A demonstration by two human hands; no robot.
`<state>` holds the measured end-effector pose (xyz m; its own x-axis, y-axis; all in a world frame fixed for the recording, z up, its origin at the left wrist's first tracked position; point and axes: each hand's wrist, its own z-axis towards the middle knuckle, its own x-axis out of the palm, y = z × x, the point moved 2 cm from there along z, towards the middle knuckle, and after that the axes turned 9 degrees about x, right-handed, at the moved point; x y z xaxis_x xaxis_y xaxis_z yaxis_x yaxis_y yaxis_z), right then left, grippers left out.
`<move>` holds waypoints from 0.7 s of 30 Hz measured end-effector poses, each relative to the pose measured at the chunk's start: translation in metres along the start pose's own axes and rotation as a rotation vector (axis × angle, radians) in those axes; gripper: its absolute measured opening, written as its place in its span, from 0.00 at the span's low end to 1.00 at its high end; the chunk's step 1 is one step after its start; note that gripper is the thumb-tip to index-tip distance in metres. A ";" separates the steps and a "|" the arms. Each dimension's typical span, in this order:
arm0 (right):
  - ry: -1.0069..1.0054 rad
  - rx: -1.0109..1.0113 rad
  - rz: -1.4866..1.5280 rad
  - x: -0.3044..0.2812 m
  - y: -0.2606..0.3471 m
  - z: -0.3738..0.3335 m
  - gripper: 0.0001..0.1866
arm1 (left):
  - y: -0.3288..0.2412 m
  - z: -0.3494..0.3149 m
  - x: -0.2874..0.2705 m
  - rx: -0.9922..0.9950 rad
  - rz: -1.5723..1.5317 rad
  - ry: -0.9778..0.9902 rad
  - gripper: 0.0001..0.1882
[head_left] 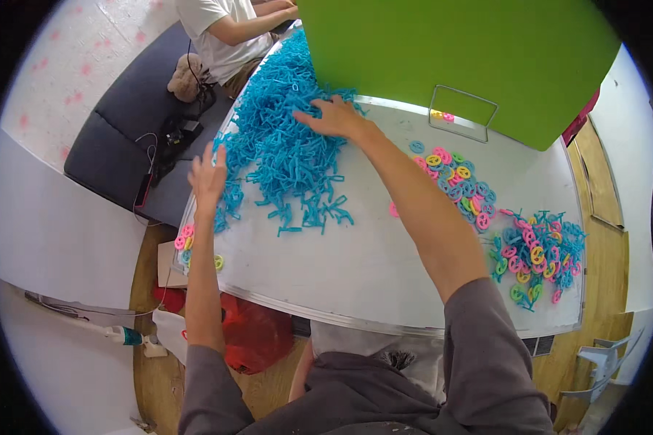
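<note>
A big heap of small blue plastic pieces (pixel 283 148), stick-like with looped ends, covers the left part of the white table. Over the heap's right side is my right hand (pixel 334 117), fingers apart, touching or just above the pieces. My left hand (pixel 207 177) is at the heap's left edge, by the table's side, its fingers spread. Neither hand visibly grips a piece. Right of my right forearm lie loose pink, yellow, green and blue ring-shaped wheels (pixel 453 176). Farther right sits a mixed pile (pixel 537 254) of such wheels and blue pieces, seemingly joined together.
A tall green panel (pixel 457 58) with a wire frame (pixel 463 112) before it stands at the table's far side. A person in a white shirt (pixel 228 36) sits far left by a dark sofa (pixel 134 116). Several wheels (pixel 185 238) lie near the table's left corner, above a red bag (pixel 257 333).
</note>
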<state>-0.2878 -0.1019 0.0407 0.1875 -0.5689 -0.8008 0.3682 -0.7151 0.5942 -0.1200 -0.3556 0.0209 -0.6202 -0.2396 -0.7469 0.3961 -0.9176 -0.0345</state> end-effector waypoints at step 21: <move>-0.069 0.044 0.060 -0.047 -0.004 -0.071 0.39 | -0.057 -0.018 -0.048 0.108 -0.459 0.100 0.23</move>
<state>-0.2338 -0.0437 0.0701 0.1442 -0.6364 -0.7577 0.3178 -0.6954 0.6445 -0.1002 -0.2861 0.0470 -0.6446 0.2245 -0.7308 0.0210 -0.9503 -0.3105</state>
